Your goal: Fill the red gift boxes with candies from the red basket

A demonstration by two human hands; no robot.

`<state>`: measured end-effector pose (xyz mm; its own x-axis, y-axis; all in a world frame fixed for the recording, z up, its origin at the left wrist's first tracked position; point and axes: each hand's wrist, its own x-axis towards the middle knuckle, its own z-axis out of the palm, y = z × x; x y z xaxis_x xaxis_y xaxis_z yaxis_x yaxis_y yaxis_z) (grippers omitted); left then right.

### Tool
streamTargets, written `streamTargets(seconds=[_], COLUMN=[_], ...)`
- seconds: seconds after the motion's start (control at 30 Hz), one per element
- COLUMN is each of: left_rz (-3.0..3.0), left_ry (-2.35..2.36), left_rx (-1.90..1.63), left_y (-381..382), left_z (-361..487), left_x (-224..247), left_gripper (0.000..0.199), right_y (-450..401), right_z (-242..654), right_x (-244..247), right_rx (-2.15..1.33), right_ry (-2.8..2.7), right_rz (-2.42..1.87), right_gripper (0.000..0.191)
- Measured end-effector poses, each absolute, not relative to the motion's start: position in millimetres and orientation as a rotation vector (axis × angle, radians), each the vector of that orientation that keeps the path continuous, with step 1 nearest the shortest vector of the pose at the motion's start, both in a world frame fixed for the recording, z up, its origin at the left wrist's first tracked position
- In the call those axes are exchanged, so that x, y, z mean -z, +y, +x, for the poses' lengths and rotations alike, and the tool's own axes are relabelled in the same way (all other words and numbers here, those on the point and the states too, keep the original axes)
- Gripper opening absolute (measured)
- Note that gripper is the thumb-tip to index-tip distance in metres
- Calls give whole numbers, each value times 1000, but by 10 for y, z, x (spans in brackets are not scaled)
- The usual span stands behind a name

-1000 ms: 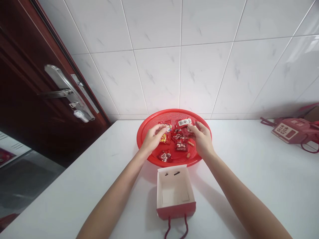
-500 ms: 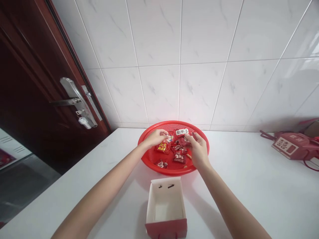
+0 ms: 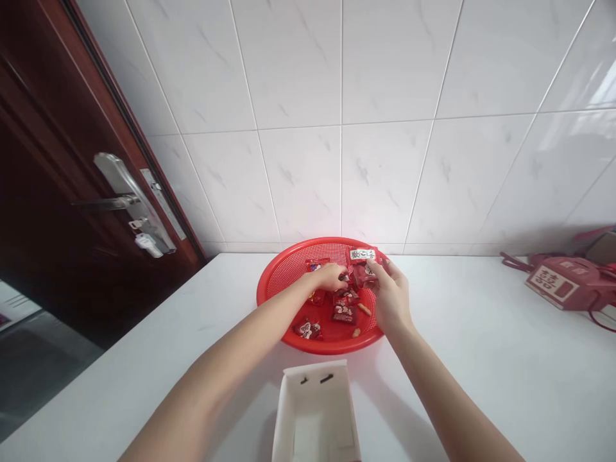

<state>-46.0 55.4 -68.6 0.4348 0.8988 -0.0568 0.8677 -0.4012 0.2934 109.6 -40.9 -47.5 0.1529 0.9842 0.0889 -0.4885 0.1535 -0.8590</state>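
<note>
My right hand (image 3: 393, 296) is closed on red wrapped candies (image 3: 364, 255) at the right side of a red plastic basket (image 3: 327, 348); one shows a white label with dark characters. My left hand (image 3: 329, 277) reaches over the middle of the basket, its fingers pinched at a small dark-wrapped candy (image 3: 343, 277). Under and around it lie more wrapped candies (image 3: 343, 313), partly covered by the hand and wrist. Another candy (image 3: 308, 329) rests near the basket's front left. Two small tan pieces (image 3: 364, 309) lie at the right. Nearer to me stands an open white-lined box (image 3: 312, 410) with nothing visible inside.
All this stands on a white tabletop (image 3: 471, 359) against a tiled wall (image 3: 298, 173). Red gift boxes (image 3: 561, 282) with cord handles sit at the far right. A dark red door (image 3: 58, 128) with a metal handle (image 3: 132, 202) is at the left.
My left hand has moved right and down, from the basket's left side to the candies in its middle. My right hand still holds candies, now slightly further right. The view has shifted a little.
</note>
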Motion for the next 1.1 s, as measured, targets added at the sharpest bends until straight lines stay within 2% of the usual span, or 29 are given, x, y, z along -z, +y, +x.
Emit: streamTargets(seconds=[0.17, 0.37, 0.5, 0.63, 0.73, 1.0, 1.1], left_rz=[2427, 2353, 2315, 2311, 2346, 2475, 2449], left_ry=[1562, 1691, 1748, 1808, 1829, 1465, 1459], left_rx=[64, 282, 353, 320, 200, -8, 13], left_y=[506, 430, 387, 349, 346, 400, 411], left_z=[-408, -349, -345, -380, -410, -372, -372], left_x=[696, 599, 536, 530, 565, 692, 691], left_gripper=[36, 24, 25, 20, 24, 36, 32], right_y=[-415, -421, -411, -426, -448, -433, -416], right_z=[1089, 1095, 1092, 1086, 1084, 1091, 1089], right_x=[483, 475, 489, 490, 478, 484, 498], right_rx=[-1237, -1244, -1237, -1240, -1241, -1246, -1243], right_ry=[-794, -786, -782, -788, -805, -805, -797], right_rz=[-800, -793, -794, -796, -789, -837, -832], right_gripper=[22, 21, 21, 20, 20, 22, 20])
